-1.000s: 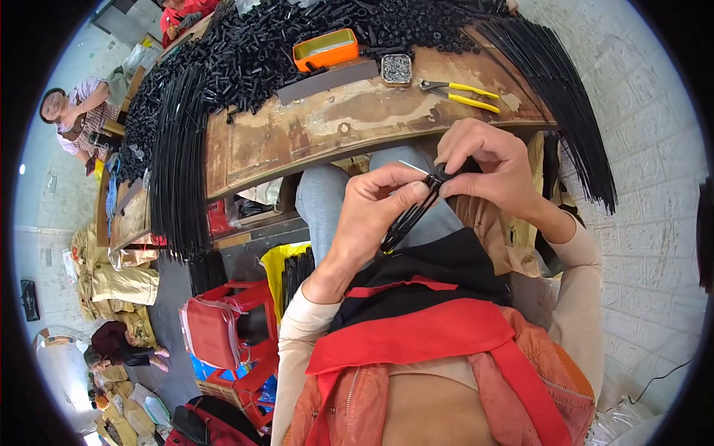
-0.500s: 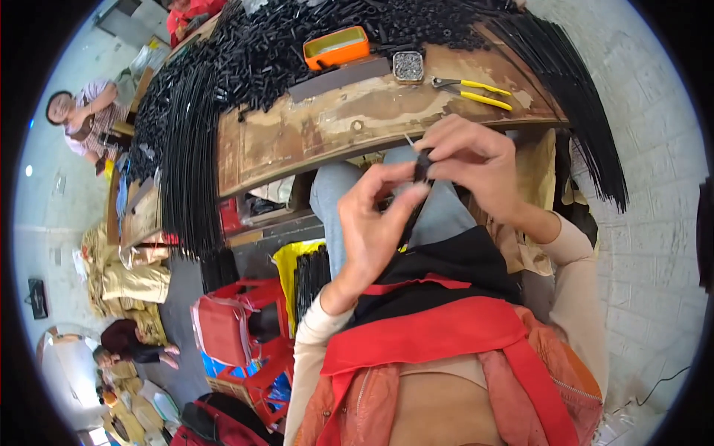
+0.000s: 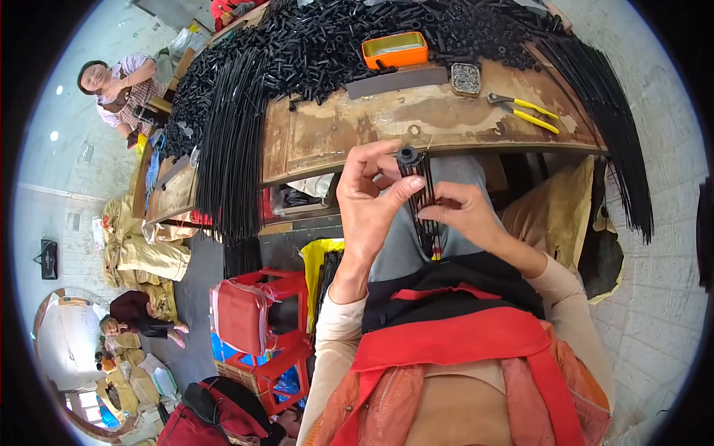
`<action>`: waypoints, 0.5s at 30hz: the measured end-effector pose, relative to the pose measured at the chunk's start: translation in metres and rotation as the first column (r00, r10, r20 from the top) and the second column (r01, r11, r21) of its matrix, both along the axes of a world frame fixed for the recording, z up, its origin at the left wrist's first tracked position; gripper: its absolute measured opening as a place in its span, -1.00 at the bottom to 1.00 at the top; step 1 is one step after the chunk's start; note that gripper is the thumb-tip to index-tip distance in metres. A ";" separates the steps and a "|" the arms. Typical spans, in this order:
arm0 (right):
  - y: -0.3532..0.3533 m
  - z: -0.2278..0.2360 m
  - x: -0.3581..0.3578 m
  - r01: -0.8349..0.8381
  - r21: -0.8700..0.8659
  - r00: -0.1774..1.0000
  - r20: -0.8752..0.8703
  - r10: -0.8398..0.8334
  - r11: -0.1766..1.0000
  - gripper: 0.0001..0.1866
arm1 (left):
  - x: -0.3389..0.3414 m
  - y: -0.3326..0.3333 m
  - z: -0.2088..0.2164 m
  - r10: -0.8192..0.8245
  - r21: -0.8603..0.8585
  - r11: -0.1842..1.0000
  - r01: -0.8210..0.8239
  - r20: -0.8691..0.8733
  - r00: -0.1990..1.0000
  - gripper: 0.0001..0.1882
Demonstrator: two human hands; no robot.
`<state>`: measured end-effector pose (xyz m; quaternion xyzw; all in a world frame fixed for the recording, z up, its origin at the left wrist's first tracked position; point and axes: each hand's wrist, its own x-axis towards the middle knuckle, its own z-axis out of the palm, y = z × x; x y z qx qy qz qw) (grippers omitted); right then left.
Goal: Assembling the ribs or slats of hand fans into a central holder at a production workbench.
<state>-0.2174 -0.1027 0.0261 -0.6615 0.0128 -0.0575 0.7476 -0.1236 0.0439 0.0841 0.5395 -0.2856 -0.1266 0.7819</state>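
In front of my lap, below the table edge, stands a black umbrella frame (image 3: pixel 426 236), a bundle of thin ribs topped by a round plastic hub (image 3: pixel 407 155) with a hole in its top. My left hand (image 3: pixel 364 212) grips it near the hub, the thumb across the front and the index finger behind. Just below, my right hand (image 3: pixel 476 217) pinches some ribs between thumb and fingers. A thin wire end (image 3: pixel 429 141) sticks up beside the hub. The fingertips hide part of the ribs.
The wooden table (image 3: pixel 327 137) bears a heap of black plastic tubes (image 3: pixel 312 63), an orange box (image 3: pixel 398 59), a tin (image 3: pixel 466 93) of small metal pieces and yellow-handled pincers (image 3: pixel 535 122). Black rods overhang it left (image 3: pixel 227 156) and right (image 3: pixel 604 111). A red stool (image 3: pixel 239 320) stands left; people sit beyond.
The umbrella frame now stands more upright, its hub facing up. My right hand has dropped from the top to the ribs below; my left hand has risen beside the hub. The view has shifted.
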 end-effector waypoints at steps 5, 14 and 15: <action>0.007 0.006 0.006 0.083 -0.059 0.995 -0.043 -0.085 0.995 -0.88 | 0.008 -0.002 -0.007 -0.008 -0.008 1.000 0.008 0.001 1.000 -0.56; 0.009 -0.010 0.027 0.129 -0.031 0.991 -0.027 -0.130 0.991 -0.89 | -0.002 -0.016 -0.013 0.227 0.135 0.958 -0.254 0.186 0.956 -0.70; 0.011 -0.012 0.027 0.126 -0.025 0.991 -0.029 -0.127 0.992 -0.89 | -0.001 -0.015 -0.016 0.229 0.141 0.956 -0.256 0.186 0.956 -0.70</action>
